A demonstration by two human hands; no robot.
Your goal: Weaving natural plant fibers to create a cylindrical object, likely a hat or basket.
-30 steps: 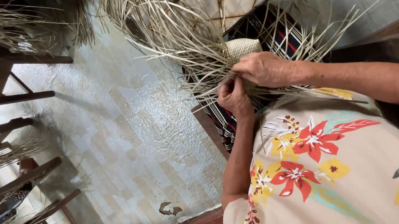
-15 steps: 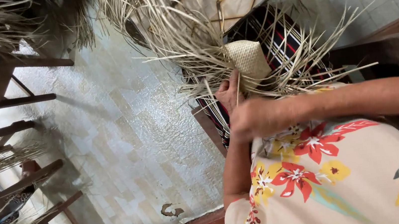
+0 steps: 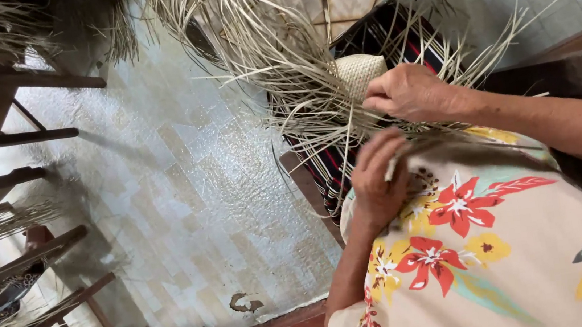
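Straw weave (image 3: pixel 360 74): pale, tight-plaited; both hands pinch loose stiff strands (image 3: pixel 279 55).

The small pale woven straw piece (image 3: pixel 359 73) in the upper middle of the frame is showing only its top; the right hand (image 3: pixel 411 93) and the loose straw strands (image 3: pixel 279 55) are covering the rest. The fingertips of that hand are lying out of sight behind the strands. The left hand (image 3: pixel 377 179), at the centre, is curling around one thin strand, whose far end is getting lost in the tangle. The dark striped cloth (image 3: pixel 328 170) beneath is mostly hidden. The wooden chairs (image 3: pixel 18 136) are being cut off by the left edge.
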